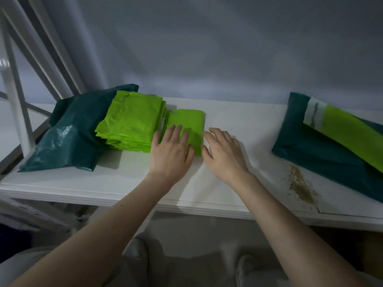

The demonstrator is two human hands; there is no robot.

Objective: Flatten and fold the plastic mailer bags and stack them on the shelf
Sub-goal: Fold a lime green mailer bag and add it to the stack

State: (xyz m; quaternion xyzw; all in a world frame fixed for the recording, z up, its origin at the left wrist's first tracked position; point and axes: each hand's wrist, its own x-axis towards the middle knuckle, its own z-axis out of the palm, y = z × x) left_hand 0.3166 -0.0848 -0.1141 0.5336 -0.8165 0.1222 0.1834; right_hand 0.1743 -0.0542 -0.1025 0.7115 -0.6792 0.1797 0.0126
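two bare forearms reach up from the lower corners of the frame, no sleeves, watch or rings showing on the left hand [171, 151] or right hand [224, 154]. at bottom centre, pale grey trousers and light-coloured shoes, blurred.

Lime-green folded bag [186, 121] & stack [132, 125], dk teal bags [68, 137], white shelf [238, 121] w/ brown stain [300, 185].

A white shelf [238, 121] spans the frame's middle. At left a dark green bag [68, 137] lies under a lime stack [132, 123]; a folded lime mailer [186, 121] sits at centre; another dark green bag [315, 150] and a brown stain [300, 183] lie at right.
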